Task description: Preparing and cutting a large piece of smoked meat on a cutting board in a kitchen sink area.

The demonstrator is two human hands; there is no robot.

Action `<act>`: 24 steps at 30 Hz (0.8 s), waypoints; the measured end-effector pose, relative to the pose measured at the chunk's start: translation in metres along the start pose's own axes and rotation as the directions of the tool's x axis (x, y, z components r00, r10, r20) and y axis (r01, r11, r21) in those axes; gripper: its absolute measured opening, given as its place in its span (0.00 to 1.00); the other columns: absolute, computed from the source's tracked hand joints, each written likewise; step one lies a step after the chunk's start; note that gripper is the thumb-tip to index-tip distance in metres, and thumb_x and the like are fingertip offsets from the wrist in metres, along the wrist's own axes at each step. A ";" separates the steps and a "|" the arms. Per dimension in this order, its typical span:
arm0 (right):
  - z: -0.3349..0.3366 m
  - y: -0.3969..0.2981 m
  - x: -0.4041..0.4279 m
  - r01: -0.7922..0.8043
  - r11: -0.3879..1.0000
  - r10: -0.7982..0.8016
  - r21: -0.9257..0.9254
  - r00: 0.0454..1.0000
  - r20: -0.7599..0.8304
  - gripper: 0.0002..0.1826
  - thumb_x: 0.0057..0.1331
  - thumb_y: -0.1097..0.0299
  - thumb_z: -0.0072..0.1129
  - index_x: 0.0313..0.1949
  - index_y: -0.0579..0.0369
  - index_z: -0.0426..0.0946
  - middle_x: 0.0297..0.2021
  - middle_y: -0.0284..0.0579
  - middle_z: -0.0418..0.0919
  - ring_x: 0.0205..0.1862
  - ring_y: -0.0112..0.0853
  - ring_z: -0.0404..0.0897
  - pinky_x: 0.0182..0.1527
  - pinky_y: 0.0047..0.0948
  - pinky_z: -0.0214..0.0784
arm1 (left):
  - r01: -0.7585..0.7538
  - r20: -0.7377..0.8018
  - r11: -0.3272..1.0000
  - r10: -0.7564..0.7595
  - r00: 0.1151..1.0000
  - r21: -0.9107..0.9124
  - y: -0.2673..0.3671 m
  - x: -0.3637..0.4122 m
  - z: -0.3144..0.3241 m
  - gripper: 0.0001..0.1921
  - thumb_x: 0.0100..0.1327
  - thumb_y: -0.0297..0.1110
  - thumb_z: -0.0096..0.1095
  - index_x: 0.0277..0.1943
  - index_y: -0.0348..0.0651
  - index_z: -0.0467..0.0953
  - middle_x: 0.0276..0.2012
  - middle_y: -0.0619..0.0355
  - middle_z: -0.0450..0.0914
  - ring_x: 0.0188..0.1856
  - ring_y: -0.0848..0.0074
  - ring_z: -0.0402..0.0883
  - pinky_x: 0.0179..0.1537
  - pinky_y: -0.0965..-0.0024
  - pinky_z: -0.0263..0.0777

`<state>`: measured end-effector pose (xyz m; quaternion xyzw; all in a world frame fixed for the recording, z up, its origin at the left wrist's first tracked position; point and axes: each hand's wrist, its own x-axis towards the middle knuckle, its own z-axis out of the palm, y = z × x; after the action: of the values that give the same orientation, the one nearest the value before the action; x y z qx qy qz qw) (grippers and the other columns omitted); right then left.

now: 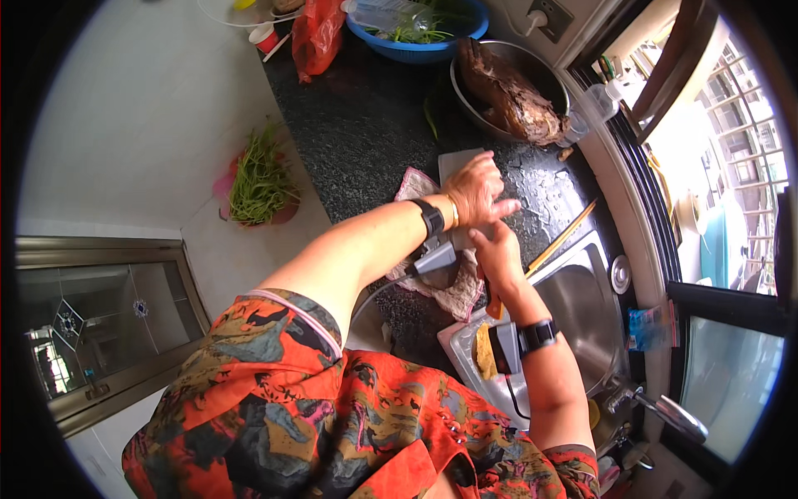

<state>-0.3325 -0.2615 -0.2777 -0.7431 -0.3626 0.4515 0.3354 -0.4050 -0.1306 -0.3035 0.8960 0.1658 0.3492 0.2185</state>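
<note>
My left hand [477, 190] reaches over the dark stone counter, its thumb and fingers spread, next to a flat greyish sheet or blade [456, 163] mostly hidden beneath it. Just below, my right hand [500, 254] has bent fingers near the left palm; what lies between them is hidden. An orange-brown handle [494, 307] shows under the right wrist, and its other end is not visible. A pinkish cloth [462, 299] lies crumpled below both hands. Beyond them, a large piece of browned meat [511, 93] rests in a steel bowl [459, 96].
A steel sink [583, 312] lies at the right, with wooden chopsticks [561, 239] near its corner and a yellow sponge [484, 351] on its ledge. A blue basin [424, 52] of greens, a red plastic bag [317, 37] and a clear bottle [592, 111] stand farther back.
</note>
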 end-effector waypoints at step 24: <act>0.002 0.047 -0.034 0.139 0.985 -0.143 -0.106 0.989 -0.027 0.18 0.61 0.66 0.61 0.46 0.64 0.71 0.31 0.59 0.81 0.31 0.46 0.83 0.36 0.41 0.74 | 0.014 -0.053 0.996 -0.019 0.998 -0.088 0.037 -0.028 0.005 0.20 0.51 0.47 0.69 0.17 0.42 0.70 0.21 0.53 0.71 0.33 0.59 0.74 0.63 0.49 0.60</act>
<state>-0.3346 -0.3139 -0.3027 -0.7397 -0.4315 0.3942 0.3337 -0.4159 -0.1763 -0.3040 0.8743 0.1636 0.3784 0.2560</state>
